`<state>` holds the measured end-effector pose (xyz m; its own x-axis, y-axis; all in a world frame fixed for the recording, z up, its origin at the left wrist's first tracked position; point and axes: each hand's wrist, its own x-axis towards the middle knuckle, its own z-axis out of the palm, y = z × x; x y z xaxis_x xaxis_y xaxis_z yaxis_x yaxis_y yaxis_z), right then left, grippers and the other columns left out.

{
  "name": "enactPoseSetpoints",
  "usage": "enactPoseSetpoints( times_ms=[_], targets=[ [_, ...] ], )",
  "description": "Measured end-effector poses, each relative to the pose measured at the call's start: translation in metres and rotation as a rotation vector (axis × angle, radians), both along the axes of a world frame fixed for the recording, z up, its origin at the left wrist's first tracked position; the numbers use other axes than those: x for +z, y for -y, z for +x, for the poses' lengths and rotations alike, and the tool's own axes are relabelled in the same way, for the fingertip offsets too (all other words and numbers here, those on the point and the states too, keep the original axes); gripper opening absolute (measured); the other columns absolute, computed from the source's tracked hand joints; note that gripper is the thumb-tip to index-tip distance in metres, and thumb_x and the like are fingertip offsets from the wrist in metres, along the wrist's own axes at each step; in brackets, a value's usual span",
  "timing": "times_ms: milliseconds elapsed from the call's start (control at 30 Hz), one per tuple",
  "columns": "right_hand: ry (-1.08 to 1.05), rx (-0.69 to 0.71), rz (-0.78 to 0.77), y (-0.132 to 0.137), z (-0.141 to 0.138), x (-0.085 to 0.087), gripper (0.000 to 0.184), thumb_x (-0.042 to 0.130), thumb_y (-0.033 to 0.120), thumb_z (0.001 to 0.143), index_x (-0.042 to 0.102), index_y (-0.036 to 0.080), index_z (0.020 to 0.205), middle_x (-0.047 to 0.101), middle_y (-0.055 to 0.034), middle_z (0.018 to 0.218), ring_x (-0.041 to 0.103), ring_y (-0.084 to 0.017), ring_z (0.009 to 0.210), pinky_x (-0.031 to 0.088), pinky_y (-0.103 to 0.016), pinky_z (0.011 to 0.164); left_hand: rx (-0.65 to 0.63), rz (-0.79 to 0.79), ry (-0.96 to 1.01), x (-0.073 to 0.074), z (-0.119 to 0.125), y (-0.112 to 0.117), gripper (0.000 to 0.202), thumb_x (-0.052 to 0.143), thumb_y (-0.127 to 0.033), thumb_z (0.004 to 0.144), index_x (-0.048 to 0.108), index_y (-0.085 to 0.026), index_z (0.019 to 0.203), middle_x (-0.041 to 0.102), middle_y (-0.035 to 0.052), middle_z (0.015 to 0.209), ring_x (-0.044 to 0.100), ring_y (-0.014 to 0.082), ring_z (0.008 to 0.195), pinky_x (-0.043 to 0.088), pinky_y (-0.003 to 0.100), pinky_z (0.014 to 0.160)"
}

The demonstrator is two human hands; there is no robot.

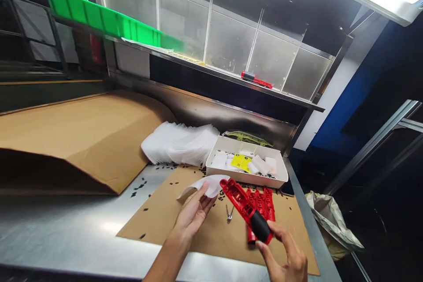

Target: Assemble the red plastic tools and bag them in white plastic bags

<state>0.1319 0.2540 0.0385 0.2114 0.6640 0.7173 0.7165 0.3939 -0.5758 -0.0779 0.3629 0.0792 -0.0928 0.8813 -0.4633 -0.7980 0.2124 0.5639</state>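
Observation:
My left hand (193,213) pinches a clear plastic bag (206,186) between thumb and fingers above the brown cardboard sheet (172,216). My right hand (284,253) grips a red plastic tool with a black handle (246,209), its red end pointing up-left toward the bag's opening. More red plastic parts (264,202) lie on the cardboard just behind the held tool. Small metal tweezers (229,214) lie between the two hands.
A white tray (214,158) with white and yellow packets stands behind the cardboard, beside a pile of clear bags (180,143). A large brown cardboard piece (76,136) lies left. Another red tool (256,80) and a green bin (99,20) sit on the shelf. Black bits scatter the steel table.

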Motion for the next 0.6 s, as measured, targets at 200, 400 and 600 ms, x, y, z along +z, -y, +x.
enactPoseSetpoints(
  times_ms=[200, 400, 600],
  targets=[
    [0.028, -0.054, 0.016, 0.01, -0.007, -0.014, 0.025, 0.066, 0.046, 0.09, 0.07, 0.024, 0.1, 0.079, -0.008, 0.098, 0.076, -0.025, 0.088, 0.058, -0.03, 0.074, 0.001, 0.075, 0.036, 0.002, 0.018, 0.014, 0.008, 0.06, -0.005, 0.093, 0.066, -0.011, 0.091, 0.071, 0.0011, 0.085, 0.069, 0.0127, 0.069, 0.061, 0.025, 0.061],
    [-0.072, -0.013, -0.042, 0.018, -0.01, -0.01, 0.037, 0.071, 0.049, 0.086, 0.07, 0.023, 0.112, 0.078, -0.0083, 0.103, 0.076, -0.027, 0.091, 0.059, -0.031, 0.08, -0.052, 0.195, 0.102, 0.002, 0.028, 0.033, 0.014, 0.056, -0.005, 0.095, 0.067, -0.011, 0.1, 0.072, 0.001, 0.083, 0.069, 0.012, 0.066, 0.059, 0.022, 0.056],
    [0.089, 0.029, 0.025, 0.024, -0.004, 0.017, 0.033, 0.072, 0.043, 0.087, 0.072, 0.021, 0.112, 0.079, -0.0083, 0.104, 0.077, -0.025, 0.094, 0.062, -0.029, 0.08, -0.127, 0.226, 0.239, -0.017, 0.041, 0.055, 0.008, 0.066, -0.006, 0.089, 0.07, -0.012, 0.091, 0.076, 0.0034, 0.084, 0.073, 0.0165, 0.079, 0.064, 0.03, 0.071]
  ],
)
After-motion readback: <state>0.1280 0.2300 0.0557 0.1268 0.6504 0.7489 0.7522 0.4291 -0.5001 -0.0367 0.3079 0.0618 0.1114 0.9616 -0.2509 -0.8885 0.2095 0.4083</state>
